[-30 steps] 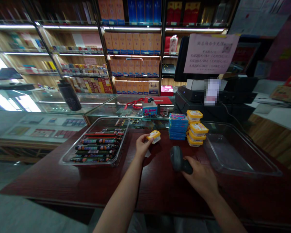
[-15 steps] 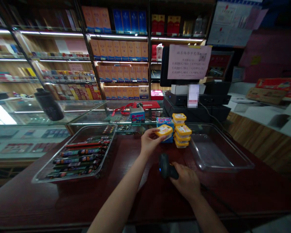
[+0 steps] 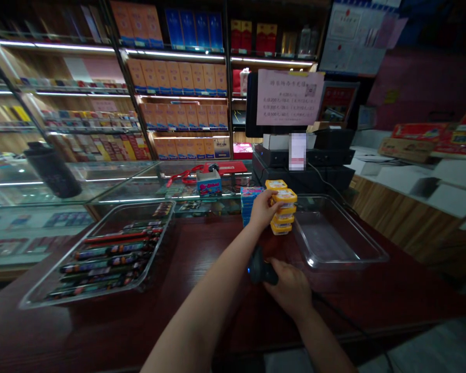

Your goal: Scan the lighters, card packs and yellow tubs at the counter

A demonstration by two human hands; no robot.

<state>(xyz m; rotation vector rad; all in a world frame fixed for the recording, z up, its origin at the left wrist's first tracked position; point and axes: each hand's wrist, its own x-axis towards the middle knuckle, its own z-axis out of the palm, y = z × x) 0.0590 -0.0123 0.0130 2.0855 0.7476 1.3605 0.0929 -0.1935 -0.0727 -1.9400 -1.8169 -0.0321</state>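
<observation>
My left hand (image 3: 263,210) is closed on a small yellow-lidded tub (image 3: 284,195) at the top of the front stack. Below it, several more such tubs (image 3: 282,220) are piled on the dark red desk (image 3: 213,248). Another yellow-lidded tub (image 3: 275,184) tops the pile just behind. Blue patterned boxes (image 3: 247,204) stand left of the tubs, partly hidden by my left hand. In my right hand (image 3: 291,287) is a black barcode scanner (image 3: 259,269), its head pointing left and a small blue light showing. Its cable trails off to the lower right.
On the left lies a clear tray (image 3: 145,280) of dark, pen-like packs. Another clear tray (image 3: 334,254) is at the right. A black bottle (image 3: 54,171) stands on the glass counter, near a blue box (image 3: 208,185). Behind is a monitor with a paper sign (image 3: 287,98).
My left hand has moved right and carried the yellow-lidded tub from in front of the blue boxes onto the front stack. The view has turned slightly right; my right hand still holds the scanner.
</observation>
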